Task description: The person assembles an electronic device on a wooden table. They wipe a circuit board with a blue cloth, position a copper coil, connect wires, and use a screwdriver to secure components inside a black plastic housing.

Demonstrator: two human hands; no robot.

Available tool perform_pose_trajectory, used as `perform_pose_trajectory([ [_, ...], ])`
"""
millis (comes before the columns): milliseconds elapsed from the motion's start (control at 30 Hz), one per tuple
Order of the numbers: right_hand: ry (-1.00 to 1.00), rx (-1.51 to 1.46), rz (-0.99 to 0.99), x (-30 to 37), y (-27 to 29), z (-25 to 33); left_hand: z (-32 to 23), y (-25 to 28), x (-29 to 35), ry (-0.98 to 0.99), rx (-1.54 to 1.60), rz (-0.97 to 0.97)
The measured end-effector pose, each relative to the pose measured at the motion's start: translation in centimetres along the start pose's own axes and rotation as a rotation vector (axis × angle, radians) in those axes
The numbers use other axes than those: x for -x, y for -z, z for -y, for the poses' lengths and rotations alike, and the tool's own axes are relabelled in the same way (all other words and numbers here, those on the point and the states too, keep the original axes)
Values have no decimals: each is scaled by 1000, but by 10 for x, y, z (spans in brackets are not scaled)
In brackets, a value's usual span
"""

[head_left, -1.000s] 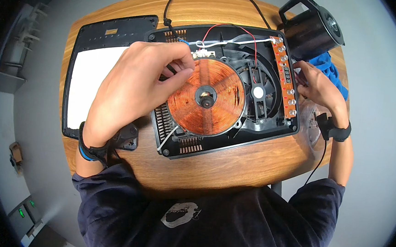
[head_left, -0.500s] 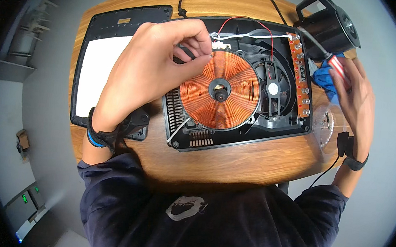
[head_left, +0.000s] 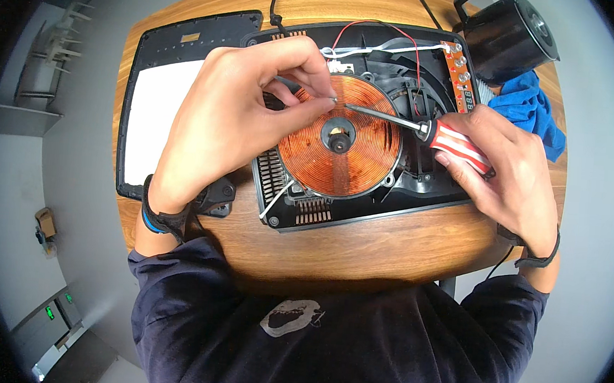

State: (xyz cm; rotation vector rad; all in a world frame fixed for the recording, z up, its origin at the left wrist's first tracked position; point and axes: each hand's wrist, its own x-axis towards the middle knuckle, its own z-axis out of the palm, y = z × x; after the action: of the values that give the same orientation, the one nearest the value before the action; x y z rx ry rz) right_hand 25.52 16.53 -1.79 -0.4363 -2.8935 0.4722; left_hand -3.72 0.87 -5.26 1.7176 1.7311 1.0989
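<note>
Above a copper coil [head_left: 354,173], the thumb and index finger of my left hand [head_left: 245,109] are pinched together. A tiny silvery piece, seemingly a screw [head_left: 336,100], shows at their tips. My right hand [head_left: 512,159] is wrapped round the red-and-white handle of a screwdriver [head_left: 459,147]. Its shaft points left, with the tip just right of the pinched fingers; whether it touches the screw I cannot tell. The coil lies inside the opened black base of an induction cooker [head_left: 369,214]. My right hand and the screwdriver partly cover its fan and orange circuit board [head_left: 453,59].
A black-framed cover panel [head_left: 149,109] with a white middle lies left of the base. At the far right stand a black kettle [head_left: 506,38] and a crumpled blue cloth [head_left: 530,107]. A dark tool [head_left: 218,196] sits below my left wrist. Red and white wires cross the base's far side.
My right hand has brought the screwdriver left from beside the kettle and cloth, over the base, its tip now close to my left fingertips. My left hand keeps its pinch, nearly in place.
</note>
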Motion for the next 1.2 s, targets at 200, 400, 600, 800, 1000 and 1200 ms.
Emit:
perform_pose_trajectory([
  [200, 15, 2, -10, -1, 0, 3, -1, -1, 1, 13, 31, 10],
  [400, -3, 14, -12, 0, -1, 8, -1, -2, 1, 6, 34, 29],
  [600, 7, 3, -27, 2, -2, 6, 0, -1, 1, -2, 36, 10],
  [800, -8, -4, 5, 6, -4, 2, -1, -2, 2, 19, 31, 32],
  [1000, -20, -3, 4, 5, -7, 1, -3, 0, 4, -37, -96, 33],
  [1200, -25, -11, 4, 5, -10, 0, -5, 2, 4, -89, -180, 35],
])
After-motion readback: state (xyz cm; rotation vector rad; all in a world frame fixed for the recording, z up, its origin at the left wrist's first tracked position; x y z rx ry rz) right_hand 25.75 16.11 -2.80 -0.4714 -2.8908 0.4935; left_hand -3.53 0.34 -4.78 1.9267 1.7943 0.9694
